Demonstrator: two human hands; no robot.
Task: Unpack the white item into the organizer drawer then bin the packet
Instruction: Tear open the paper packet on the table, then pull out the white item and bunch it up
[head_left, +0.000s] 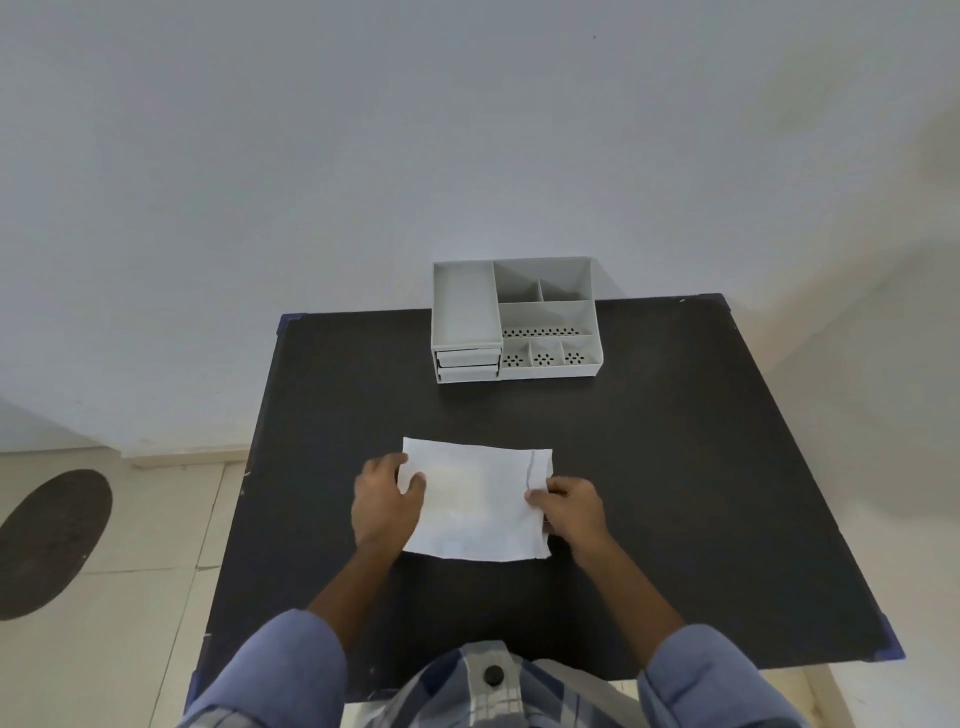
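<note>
A flat white packet (478, 501) lies on the black table (649, 467) in front of me. My left hand (387, 501) grips its left edge, thumb on top. My right hand (569, 512) pinches its right edge beside a grey line that runs across the packet. What the packet holds is hidden. The white organizer (514, 319) stands at the table's far edge, with two shut drawers (467, 364) stacked at its lower left and open compartments on top.
The table stands against a pale wall. Tiled floor lies to the left, with a dark oval mat (49, 543) on it. No bin is in view. My blue sleeves and checked shirt fill the bottom of the view.
</note>
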